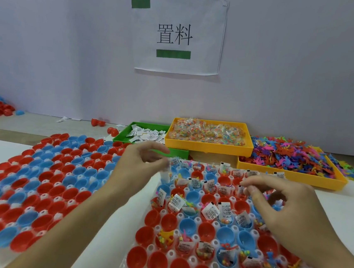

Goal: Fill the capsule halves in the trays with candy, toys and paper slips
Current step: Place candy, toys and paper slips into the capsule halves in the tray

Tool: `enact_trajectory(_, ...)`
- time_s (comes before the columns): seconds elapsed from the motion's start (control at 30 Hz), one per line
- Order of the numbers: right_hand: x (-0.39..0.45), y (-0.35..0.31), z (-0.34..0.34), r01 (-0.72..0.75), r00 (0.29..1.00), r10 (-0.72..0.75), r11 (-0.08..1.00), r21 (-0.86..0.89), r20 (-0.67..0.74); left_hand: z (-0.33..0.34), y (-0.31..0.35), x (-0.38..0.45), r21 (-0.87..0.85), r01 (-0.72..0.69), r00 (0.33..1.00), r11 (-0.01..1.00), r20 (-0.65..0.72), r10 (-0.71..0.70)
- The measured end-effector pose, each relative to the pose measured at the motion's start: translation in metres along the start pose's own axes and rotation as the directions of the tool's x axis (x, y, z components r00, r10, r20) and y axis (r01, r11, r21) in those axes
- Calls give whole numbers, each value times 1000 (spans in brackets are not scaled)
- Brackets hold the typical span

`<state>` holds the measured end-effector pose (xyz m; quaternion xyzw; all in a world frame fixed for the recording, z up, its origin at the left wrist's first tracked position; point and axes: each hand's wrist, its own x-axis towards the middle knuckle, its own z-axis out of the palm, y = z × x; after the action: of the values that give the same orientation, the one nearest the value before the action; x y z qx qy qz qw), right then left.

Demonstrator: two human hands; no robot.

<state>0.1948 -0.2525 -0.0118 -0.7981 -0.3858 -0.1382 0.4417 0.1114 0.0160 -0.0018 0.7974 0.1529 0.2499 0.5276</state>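
Head view: bins of slips, candy, toys behind trays; each hand's grip blurred, indeterminate.

— What sort of place are you sitting in?

— You're at a hand-packing bench in a small workshop. A printed paper sign with two large characters is stuck on the plain wall facing you.

— What else shows it?

— Bulk stock in open bins: a green tray of paper slips, a yellow tray of wrapped candy, another yellow tray heaped with small plastic toys, and sheets of red and blue capsule halves by the hundred.
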Motion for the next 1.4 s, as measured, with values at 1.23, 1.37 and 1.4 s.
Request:
enact_trajectory(1.23, 1, 2, -1, 0, 1000, -1, 1000, -20, -11, -17, 4, -73, 195, -92, 875, 976, 484, -14)
enact_trajectory(1.37, 1, 2, -2, 1, 1000, -1, 1000, -15, -18, -21, 6, -69, 213, -135, 857, 968, 515, 7)
enact_trajectory(1.4, 1, 2, -2, 2, 1000, -2, 1000, -15, -18, -22, 7, -69, 218, -154, 854, 964, 520, 19)
